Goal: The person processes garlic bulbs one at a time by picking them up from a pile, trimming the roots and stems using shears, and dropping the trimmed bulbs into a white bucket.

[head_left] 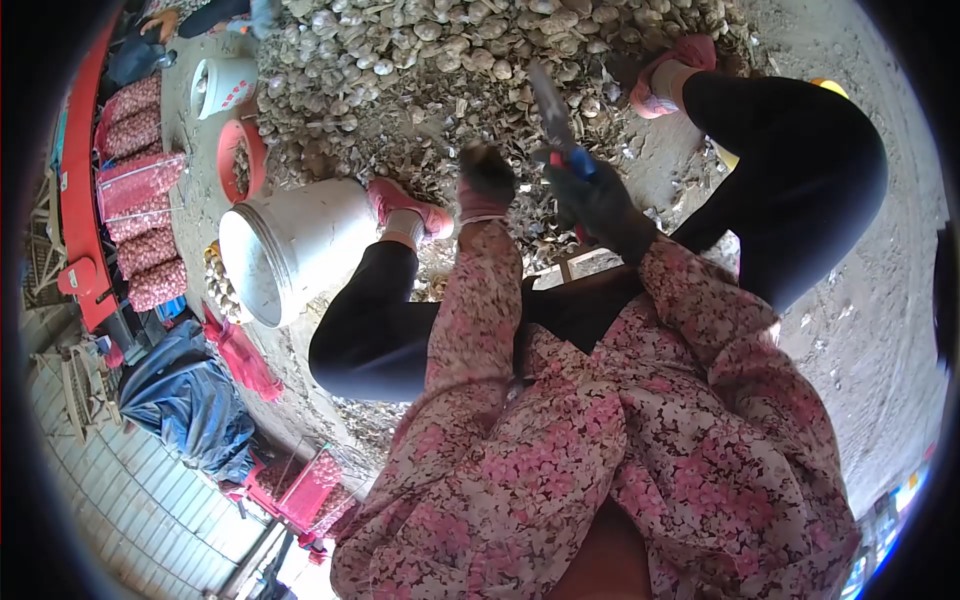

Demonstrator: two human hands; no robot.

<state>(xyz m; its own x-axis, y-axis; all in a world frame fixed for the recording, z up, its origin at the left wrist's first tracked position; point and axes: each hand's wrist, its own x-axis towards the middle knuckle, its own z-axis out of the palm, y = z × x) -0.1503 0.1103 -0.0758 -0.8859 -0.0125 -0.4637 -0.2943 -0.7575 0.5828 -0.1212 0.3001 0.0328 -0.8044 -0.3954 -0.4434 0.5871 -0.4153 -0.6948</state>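
My right hand (600, 205), in a dark glove, is wrapped round shears (552, 112) with a long grey blade and red and blue on the handles. The blade points away from me toward a large heap of garlic bulbs (430, 45). Left of it, my left hand (487, 185) is a closed fist in a dark glove with a pink cuff, slightly blurred. Something brownish shows at its top, but I cannot make out what it is. Both hands are above loose garlic skins and stalk scraps (400, 150) between my feet.
A white bucket (320, 235) lies tipped beside my left foot. Beyond it stand a red tub (240, 160) and another white bucket (225, 88). Filled net sacks (145, 225) line a red beam (85, 190) at left. Another person's hand (160, 25) shows at the top left.
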